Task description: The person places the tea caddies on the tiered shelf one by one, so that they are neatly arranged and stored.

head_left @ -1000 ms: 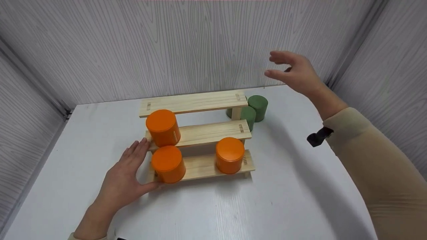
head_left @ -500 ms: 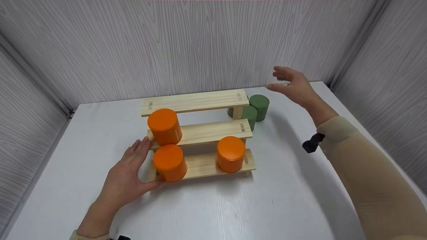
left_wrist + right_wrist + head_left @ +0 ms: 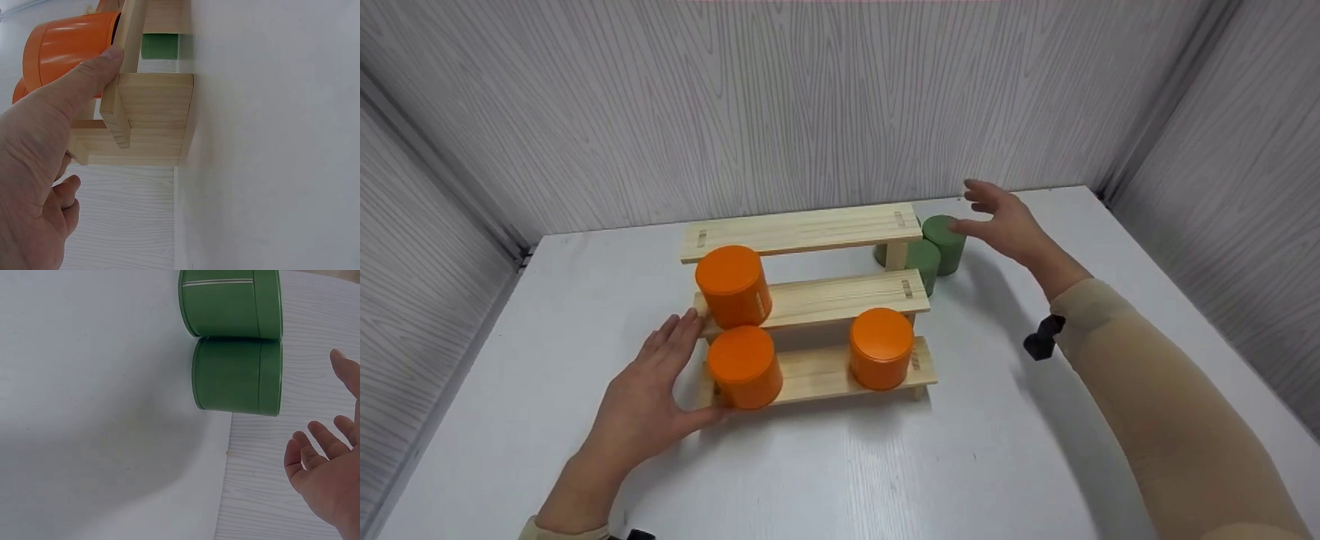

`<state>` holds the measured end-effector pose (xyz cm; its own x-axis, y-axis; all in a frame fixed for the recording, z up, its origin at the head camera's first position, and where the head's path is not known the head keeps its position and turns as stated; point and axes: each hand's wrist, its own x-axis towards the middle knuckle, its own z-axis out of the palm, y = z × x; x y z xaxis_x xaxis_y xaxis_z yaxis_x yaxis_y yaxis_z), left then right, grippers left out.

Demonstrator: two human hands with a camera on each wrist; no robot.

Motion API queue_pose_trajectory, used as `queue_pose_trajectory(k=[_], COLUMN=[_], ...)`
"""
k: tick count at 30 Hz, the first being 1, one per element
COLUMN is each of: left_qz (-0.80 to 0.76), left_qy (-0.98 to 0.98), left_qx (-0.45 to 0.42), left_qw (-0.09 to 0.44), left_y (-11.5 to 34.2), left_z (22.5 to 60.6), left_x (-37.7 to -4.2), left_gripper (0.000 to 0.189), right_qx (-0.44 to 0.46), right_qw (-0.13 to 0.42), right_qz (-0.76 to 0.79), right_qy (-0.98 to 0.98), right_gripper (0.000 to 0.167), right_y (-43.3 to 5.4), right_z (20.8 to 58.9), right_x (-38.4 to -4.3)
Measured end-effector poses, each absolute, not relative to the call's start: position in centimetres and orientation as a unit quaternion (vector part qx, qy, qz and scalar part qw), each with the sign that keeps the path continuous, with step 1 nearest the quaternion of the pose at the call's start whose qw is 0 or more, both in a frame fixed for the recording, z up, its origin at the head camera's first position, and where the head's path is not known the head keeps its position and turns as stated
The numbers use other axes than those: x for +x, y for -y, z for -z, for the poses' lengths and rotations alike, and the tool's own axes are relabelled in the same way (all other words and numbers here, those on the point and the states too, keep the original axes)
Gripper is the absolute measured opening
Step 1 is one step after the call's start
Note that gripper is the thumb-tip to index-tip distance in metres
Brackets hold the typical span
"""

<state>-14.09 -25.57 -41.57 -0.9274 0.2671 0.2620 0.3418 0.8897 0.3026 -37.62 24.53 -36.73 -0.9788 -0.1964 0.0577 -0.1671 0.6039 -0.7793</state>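
My left hand (image 3: 641, 405) rests at the left end of a three-tier wooden rack (image 3: 817, 371), its thumb on the bottom board's front edge and fingertips beside the middle board. In the left wrist view the thumb lies straight along the board, below an orange canister (image 3: 70, 50). Two orange canisters stand on the bottom board, left (image 3: 744, 367) and right (image 3: 881, 349); another orange canister (image 3: 733, 285) stands at the left of the middle board. My right hand (image 3: 1009, 225) hovers, fingers apart, by a green canister (image 3: 946, 251). The right wrist view shows a gap between fingers and green canister (image 3: 239, 377).
More green canisters stand close together behind the rack's right end, such as the nearer green canister (image 3: 926, 262), partly hidden by the boards. A white wood-grain wall (image 3: 810, 97) rises behind the white table (image 3: 1020, 420), with side walls left and right.
My right hand has come down and slightly left, from high beside the back wall to the green canisters. The left hand stays at the rack, and the canisters have not moved.
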Motion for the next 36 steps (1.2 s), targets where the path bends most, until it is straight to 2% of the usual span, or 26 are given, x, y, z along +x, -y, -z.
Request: queue_pose_trajectory(k=[5, 17, 27, 36], left_qz=[0.172, 0.169, 0.168, 0.171], left_qy=[0.964, 0.966, 0.97, 0.962], left_qx=[-0.162, -0.159, -0.15, -0.168], left_qw=[0.12, 0.111, 0.094, 0.128], left_y=[25.7, 25.6, 25.3, 25.4], left_z=[41.8, 41.7, 41.4, 41.7], left_x=[-14.1, -14.0, -13.9, -13.9], left_gripper=[0.132, 0.133, 0.132, 0.132], right_qx=[-0.096, -0.076, -0.075, -0.085], right_qw=[0.029, 0.061, 0.081, 0.077], right_qz=[0.429, 0.425, 0.424, 0.421], right_qy=[-0.898, -0.9, -0.899, -0.899], right_gripper=[0.087, 0.09, 0.086, 0.082], right_y=[-24.3, -24.3, -24.3, -24.4], right_z=[37.7, 39.5, 40.1, 40.3], right_x=[-37.7, -38.0, -38.1, -38.1])
